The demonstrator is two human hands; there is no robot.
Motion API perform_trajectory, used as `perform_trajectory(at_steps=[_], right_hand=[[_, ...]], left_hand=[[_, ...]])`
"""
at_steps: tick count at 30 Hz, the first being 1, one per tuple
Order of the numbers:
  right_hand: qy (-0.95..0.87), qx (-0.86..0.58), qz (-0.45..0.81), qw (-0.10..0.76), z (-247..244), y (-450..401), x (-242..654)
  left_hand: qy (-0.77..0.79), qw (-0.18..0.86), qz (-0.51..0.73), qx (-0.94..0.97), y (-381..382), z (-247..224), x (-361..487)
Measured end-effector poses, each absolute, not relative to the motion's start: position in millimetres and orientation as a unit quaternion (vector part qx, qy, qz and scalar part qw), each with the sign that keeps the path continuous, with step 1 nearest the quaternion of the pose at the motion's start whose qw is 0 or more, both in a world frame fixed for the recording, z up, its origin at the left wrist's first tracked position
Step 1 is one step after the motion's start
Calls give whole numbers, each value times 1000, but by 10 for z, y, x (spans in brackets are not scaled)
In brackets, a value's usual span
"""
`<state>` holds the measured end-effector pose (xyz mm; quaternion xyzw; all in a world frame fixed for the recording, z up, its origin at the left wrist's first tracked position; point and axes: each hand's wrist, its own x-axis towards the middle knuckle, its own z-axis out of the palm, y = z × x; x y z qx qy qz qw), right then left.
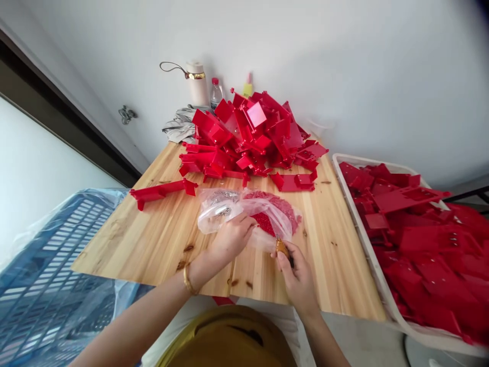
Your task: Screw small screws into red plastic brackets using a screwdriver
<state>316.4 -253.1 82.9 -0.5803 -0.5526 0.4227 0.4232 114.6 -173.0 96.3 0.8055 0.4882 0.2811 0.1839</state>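
Note:
My left hand (236, 235) is closed in a pinch at the near edge of an open clear plastic bag (280, 216). Whatever its fingertips hold is too small to make out. Small red pieces (267, 224) fill that bag, and a second clear bag (208, 219) beside it contains small shiny metal parts (225, 196). To the right, my right hand (298, 272) is wrapped round a short tool with an amber handle (281, 247); its working end is not clear. Beyond the bags rises a large pile of red plastic parts (244, 137), with one single red part (164, 191) lying off to the left.
A white tub (367, 260) heaped with red parts stands against the table's (336, 255) right side. At left is a blue plastic crate (49, 260) draped in clear film. A cream flask (197, 89), a small bottle (216, 94) and grey cloth (179, 125) stand by the wall.

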Motion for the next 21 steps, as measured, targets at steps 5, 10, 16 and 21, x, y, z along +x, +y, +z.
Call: perform_trajectory(at_steps=[5,10,16,21], right_hand=[[-544,-573,436,430,763,-2584,3247],[-546,-572,433,432,725,-2601,3251],[-599,-561,384,423,848,-2549,3111],[-626,-550,339,436,928,-2492,2900]], left_hand=[[539,170,164,809,-1585,890,1348],[560,170,122,801,-1588,923,1422],[525,460,379,607,-1728,989,1411],[385,761,480,205,-1936,1157,1341]])
